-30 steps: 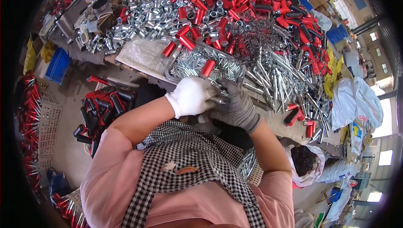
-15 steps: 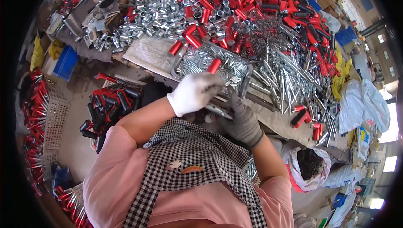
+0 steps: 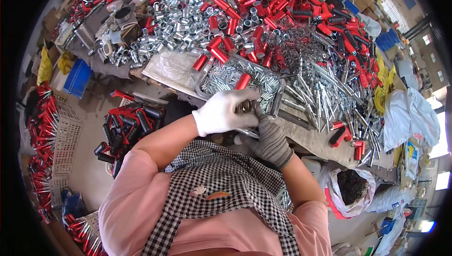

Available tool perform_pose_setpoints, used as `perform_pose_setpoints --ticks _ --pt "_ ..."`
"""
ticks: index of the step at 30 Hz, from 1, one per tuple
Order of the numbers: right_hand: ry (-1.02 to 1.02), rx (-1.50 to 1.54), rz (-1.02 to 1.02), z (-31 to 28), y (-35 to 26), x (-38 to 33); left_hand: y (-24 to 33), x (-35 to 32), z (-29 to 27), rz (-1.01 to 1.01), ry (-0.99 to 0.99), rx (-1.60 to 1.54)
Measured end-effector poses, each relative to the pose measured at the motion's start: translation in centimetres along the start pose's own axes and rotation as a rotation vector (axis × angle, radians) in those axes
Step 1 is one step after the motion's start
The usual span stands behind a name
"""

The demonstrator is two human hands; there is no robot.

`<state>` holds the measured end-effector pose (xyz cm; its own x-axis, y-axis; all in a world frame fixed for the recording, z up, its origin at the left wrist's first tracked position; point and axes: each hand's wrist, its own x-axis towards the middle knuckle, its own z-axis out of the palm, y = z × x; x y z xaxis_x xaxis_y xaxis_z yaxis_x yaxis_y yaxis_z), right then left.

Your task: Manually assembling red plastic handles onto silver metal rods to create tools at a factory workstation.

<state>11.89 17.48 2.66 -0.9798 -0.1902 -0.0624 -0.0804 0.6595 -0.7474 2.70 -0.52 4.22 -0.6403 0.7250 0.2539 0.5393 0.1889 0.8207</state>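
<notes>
The left hand (image 3: 220, 112), its fingertips bunched a second ago, has opened into an arch of thumb and fingers, with something dark, too blurred to name, in the gap. The right hand (image 3: 272, 144) has drawn nearer to the body. The silver rod (image 3: 250, 133), plainer half a second ago, now shows only a short length (the view itself has swung slightly left).

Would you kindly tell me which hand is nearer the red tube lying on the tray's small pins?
Left: the left hand is just below the red tube in view; the right hand is farther, below and right.
</notes>
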Motion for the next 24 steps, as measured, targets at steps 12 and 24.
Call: perform_pose_setpoints --ticks 12,24 --pt "0.284 0.419 -0.042 -3.5 3.2 -5.4 -3.3 -1.2 -4.8 -0.149 -0.205 -0.285" --pt "0.356 0.479 -0.043 -3.3 3.8 -6.1 0.3 1.4 0.4 0.097 -0.161 -0.089"
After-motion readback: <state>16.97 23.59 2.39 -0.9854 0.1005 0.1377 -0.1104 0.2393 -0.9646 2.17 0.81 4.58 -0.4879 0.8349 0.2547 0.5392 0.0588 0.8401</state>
